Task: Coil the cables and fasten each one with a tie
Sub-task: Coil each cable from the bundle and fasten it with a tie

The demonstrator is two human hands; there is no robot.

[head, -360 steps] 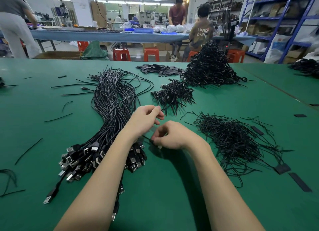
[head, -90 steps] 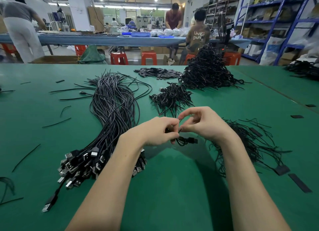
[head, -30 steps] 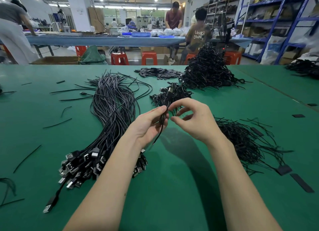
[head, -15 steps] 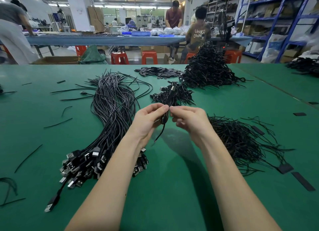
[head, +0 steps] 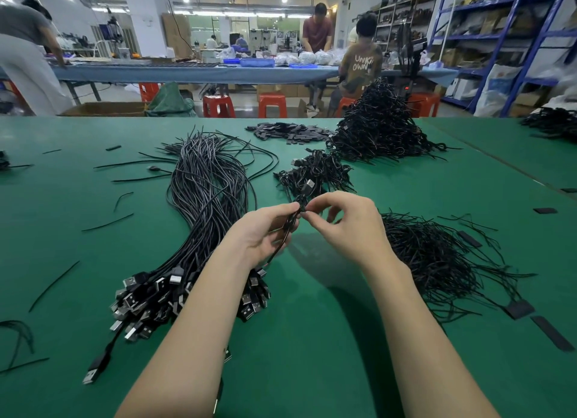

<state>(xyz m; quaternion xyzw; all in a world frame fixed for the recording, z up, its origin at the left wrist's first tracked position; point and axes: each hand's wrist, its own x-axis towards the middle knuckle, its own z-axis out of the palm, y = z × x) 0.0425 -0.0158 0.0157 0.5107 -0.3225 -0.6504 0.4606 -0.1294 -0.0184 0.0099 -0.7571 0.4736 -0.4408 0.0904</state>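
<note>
Holding a coiled black cable (head: pixel 296 213) above the green table (head: pixel 312 339), both forearms reaching in from the near edge. Left hand (head: pixel 265 230) palm turned inward, fingers curled round the lower part of the bundle, loose strands trailing down past the palm. Right hand (head: pixel 346 224) with thumb and forefinger pinched on the bundle's middle, other fingers arched and spread. Cable folded into a narrow upright bundle, its USB plug (head: pixel 309 185) sticking up above the fingertips. Cannot tell whether a tie is already round it. Left of the held cable, a long bunch of uncoiled cables (head: pixel 206 199); right of it, a heap of thin black ties (head: pixel 437 255); just beyond it, a small pile of coiled cables (head: pixel 315 171), and farther off a tall pile (head: pixel 381 127).
</note>
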